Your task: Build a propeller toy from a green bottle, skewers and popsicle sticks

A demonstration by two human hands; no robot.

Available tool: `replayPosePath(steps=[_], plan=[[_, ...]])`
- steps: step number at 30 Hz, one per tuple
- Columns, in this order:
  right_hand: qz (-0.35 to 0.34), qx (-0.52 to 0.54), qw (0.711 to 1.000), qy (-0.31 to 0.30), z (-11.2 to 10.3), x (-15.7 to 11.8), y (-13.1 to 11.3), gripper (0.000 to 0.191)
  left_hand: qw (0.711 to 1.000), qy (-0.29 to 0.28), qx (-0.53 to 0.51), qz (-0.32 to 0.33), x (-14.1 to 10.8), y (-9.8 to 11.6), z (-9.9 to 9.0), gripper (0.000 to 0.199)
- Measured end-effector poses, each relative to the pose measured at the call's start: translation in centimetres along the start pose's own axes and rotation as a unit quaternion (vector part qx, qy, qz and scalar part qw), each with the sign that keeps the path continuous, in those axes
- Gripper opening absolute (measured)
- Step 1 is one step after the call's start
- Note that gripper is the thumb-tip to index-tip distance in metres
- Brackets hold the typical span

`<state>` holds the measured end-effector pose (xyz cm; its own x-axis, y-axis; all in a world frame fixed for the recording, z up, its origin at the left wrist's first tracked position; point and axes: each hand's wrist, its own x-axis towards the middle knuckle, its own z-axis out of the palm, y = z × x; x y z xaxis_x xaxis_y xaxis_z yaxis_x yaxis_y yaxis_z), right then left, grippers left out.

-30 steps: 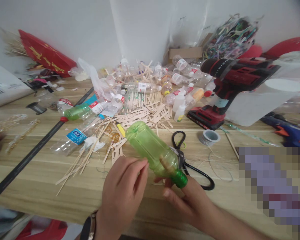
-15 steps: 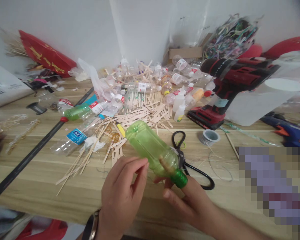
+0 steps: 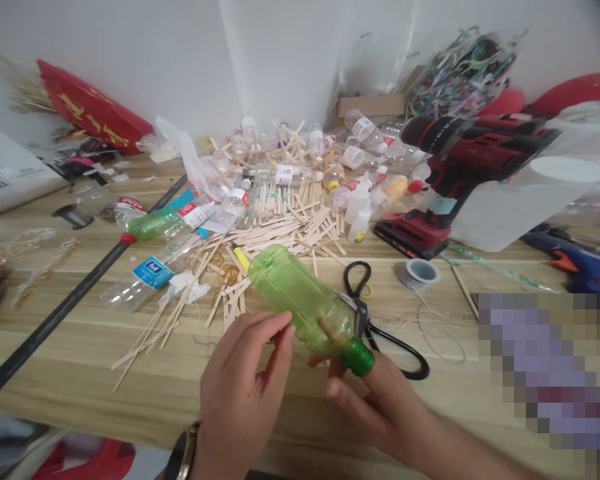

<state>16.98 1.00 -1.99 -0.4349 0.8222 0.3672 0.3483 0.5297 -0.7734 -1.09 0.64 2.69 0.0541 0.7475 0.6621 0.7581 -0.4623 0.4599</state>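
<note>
A translucent green plastic bottle [image 3: 295, 290] lies tilted across my right hand [image 3: 380, 407], its darker green neck toward me and its base pointing away to the left. The fingers of that hand are wrapped round behind the bottle near the neck, and one shows through the plastic. Beside the bottle's lower side, my left hand [image 3: 245, 387] is closed in a pinch, thumb and forefinger tips nearly together. Whatever it pinches, if anything, is too small to make out. Black-handled scissors [image 3: 361, 313] lie on the table just behind the bottle, partly hidden by it.
Wooden sticks [image 3: 280, 230] and several clear bottles [image 3: 284, 175] crowd the middle back. At the right stand a red-and-black cordless drill [image 3: 435, 180] and a wire spool [image 3: 420, 273]. A dark pole [image 3: 60, 313] crosses the left side. A blue glue gun [image 3: 580, 263] lies far right.
My left hand has shifted slightly left, its fingertips a little higher. The bottle's far end has tilted slightly down and left. My right hand keeps its hold in nearly the same place.
</note>
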Motion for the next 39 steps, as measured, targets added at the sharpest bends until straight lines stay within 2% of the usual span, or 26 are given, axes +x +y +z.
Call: replayPosePath(steps=[11, 26, 34, 39], plan=[[0.008, -0.002, 1.000, -0.011, -0.06, -0.09, 0.06, 0.035, 1.000, 0.005, 0.013, 0.008, -0.03, 0.05, -0.11, 0.015], [-0.002, 0.008, 1.000, 0.000, -0.19, 0.28, -0.38, 0.032, 0.998, -0.024, 0.044, 0.036, 0.25, -0.27, -0.09, 0.011], [0.010, 0.002, 1.000, -0.006, -0.16, 0.01, -0.29, 0.034, 0.995, -0.026, 0.058, 0.077, -0.12, -0.42, 0.06, 0.014], [0.026, 0.033, 0.999, -0.013, -0.05, -0.25, -0.24, 0.035, 0.991, -0.025, 0.078, 0.104, -0.39, -0.33, 0.20, 0.019]])
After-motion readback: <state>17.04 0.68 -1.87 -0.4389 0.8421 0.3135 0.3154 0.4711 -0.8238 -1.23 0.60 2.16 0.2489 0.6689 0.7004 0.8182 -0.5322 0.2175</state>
